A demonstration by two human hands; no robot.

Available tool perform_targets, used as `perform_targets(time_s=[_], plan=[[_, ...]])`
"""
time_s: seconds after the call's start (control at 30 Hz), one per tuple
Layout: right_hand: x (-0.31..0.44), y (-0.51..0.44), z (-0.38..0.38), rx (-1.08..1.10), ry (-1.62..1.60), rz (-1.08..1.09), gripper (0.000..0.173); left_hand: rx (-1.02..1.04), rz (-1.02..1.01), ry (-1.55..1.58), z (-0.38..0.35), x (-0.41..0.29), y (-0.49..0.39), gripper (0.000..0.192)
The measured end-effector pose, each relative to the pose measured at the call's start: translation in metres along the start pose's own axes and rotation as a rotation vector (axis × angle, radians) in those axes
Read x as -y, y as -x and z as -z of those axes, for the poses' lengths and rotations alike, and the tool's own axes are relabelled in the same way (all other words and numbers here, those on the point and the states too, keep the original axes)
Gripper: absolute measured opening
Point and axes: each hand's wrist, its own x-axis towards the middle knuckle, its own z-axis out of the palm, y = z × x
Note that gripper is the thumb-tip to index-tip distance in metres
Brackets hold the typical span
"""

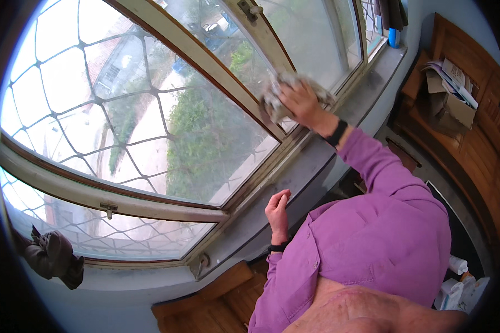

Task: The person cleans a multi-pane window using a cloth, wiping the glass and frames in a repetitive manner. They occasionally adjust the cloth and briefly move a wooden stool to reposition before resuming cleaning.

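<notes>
My right hand [302,102] is stretched out and presses a bunched, light-coloured cloth [275,93] against the lower part of a window pane beside the wooden frame [250,98]. The cloth is slightly blurred. My left hand [278,208] is held above the grey window sill [300,175] with its fingers curled in, and no object shows in it. Left of my hands is a large glass pane [200,137], with a metal lattice grille [154,91] behind it. A window latch [250,10] is on the frame above the cloth.
A knotted dark curtain [52,254] hangs at the lower left. On a wooden bench [458,145] at the right stands an open cardboard box [454,110] with papers. Another wooden seat [216,304] is below the sill. White containers [450,291] are at the lower right.
</notes>
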Motion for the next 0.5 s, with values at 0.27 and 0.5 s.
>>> perform_targets(time_s=[0.27,0.5], plan=[[-0.007,-0.045,0.023,-0.269,-0.273,-0.018,0.048,-0.174,0.067,0.07,0.028,0.011,0.019,0.017],[-0.038,-0.082,-0.013,-0.382,-0.196,-0.041,0.044,-0.026,0.088,0.056,0.003,0.019,0.002,0.018]])
